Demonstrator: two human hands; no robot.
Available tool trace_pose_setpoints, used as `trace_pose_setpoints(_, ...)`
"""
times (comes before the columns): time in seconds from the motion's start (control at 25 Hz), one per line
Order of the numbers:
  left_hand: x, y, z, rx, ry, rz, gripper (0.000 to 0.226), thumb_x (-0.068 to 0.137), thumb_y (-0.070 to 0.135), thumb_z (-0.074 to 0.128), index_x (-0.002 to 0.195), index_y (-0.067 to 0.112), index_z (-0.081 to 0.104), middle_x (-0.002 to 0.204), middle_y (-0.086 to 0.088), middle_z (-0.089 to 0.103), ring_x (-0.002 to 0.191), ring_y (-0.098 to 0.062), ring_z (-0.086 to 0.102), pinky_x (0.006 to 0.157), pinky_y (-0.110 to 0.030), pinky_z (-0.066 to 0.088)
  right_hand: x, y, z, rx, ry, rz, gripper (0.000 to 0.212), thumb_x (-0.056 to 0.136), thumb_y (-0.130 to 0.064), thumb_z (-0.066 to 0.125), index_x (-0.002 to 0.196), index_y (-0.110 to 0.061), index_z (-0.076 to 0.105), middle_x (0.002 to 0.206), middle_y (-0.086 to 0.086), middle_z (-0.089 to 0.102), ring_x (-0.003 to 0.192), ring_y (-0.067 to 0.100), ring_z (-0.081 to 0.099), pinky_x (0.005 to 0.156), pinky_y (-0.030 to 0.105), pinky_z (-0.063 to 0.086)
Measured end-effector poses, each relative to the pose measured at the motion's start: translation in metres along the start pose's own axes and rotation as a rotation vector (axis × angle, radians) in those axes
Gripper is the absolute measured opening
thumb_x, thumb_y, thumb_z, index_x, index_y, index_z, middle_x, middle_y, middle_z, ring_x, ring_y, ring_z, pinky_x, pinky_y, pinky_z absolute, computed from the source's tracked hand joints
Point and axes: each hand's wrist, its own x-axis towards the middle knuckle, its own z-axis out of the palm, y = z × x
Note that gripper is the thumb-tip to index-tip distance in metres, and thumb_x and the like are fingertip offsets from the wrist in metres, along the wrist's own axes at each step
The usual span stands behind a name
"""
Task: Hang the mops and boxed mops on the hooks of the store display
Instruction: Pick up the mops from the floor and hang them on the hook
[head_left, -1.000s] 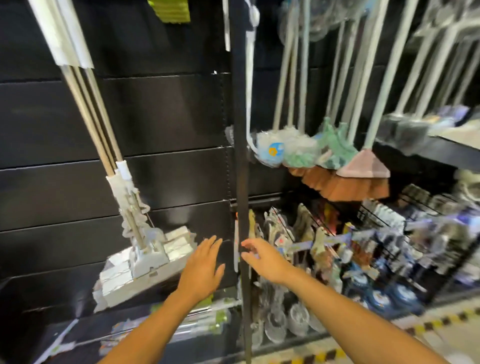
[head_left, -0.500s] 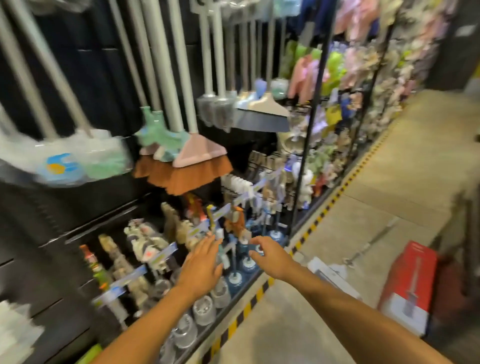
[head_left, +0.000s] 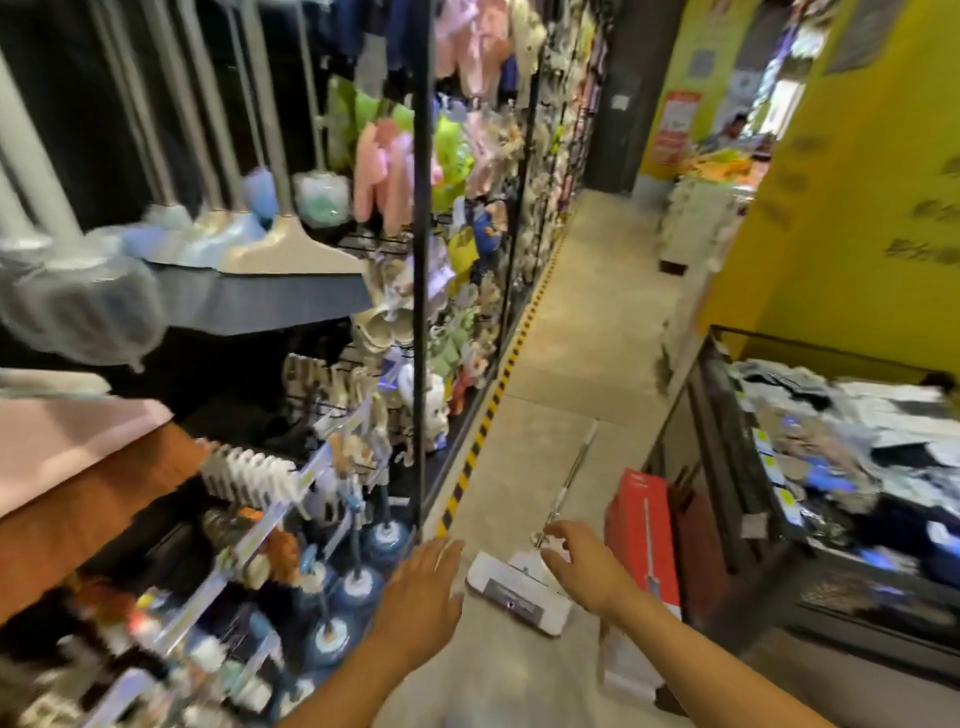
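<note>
A flat white mop (head_left: 511, 592) lies on the concrete floor, its metal handle (head_left: 571, 478) running away up the aisle. Beside it on the right stands a red boxed mop (head_left: 644, 535), with a darker red box (head_left: 698, 545) behind it. My left hand (head_left: 423, 597) hovers open, palm down, just left of the mop head. My right hand (head_left: 584, 564) is open above the mop where the handle joins the head, holding nothing. Brooms and mops (head_left: 280, 244) hang on the black store display at upper left.
The display's lower hooks (head_left: 291, 499) carry brushes and small packets close to my left arm. A yellow-black stripe (head_left: 488, 415) edges the shelf base. A bin of packaged goods (head_left: 831, 467) borders the aisle on the right. A yellow wall (head_left: 857, 208) rises behind it.
My view has swung right, from the black panel with the hung mop to the aisle floor. Both open hands now hover over the mop lying on the floor.
</note>
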Motion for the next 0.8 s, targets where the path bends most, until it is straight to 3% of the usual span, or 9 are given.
trace_pose_setpoints(0.32,0.148,0.029,0.012,0.018,-0.057,0.191,0.068,0.106,0.044,0.045,0.165,0.028,0.015,0.174,0.003,0.013,0.161,-0.022,0.012,0.129,-0.042,0.02,0.093,0.071,-0.037,0.017,0.084,0.16,0.038,0.103,-0.026,0.052,0.14,-0.015,0.056,0.138,0.007,0.055,0.122,0.024,0.058,0.106,0.033,0.043)
trace_pose_setpoints(0.64,0.318,0.051,0.026,0.051,-0.11,0.176,0.068,0.106,0.043,0.044,0.165,0.026,0.014,0.174,0.0,0.011,0.162,-0.023,0.01,0.129,-0.041,0.016,0.242,0.162,-0.078,0.056,0.061,0.203,0.04,0.102,-0.029,0.055,0.138,-0.013,0.057,0.132,0.011,0.058,0.115,0.028,0.06,0.101,0.035,0.046)
trace_pose_setpoints(0.8,0.397,0.059,0.038,0.07,-0.132,0.14,0.069,0.104,0.044,0.045,0.165,0.027,0.017,0.174,0.0,0.015,0.161,-0.024,0.012,0.129,-0.043,0.022,0.32,0.202,-0.099,0.077,0.012,0.22,0.041,0.1,-0.028,0.057,0.137,-0.009,0.059,0.134,0.014,0.061,0.121,0.029,0.059,0.103,0.034,0.045)
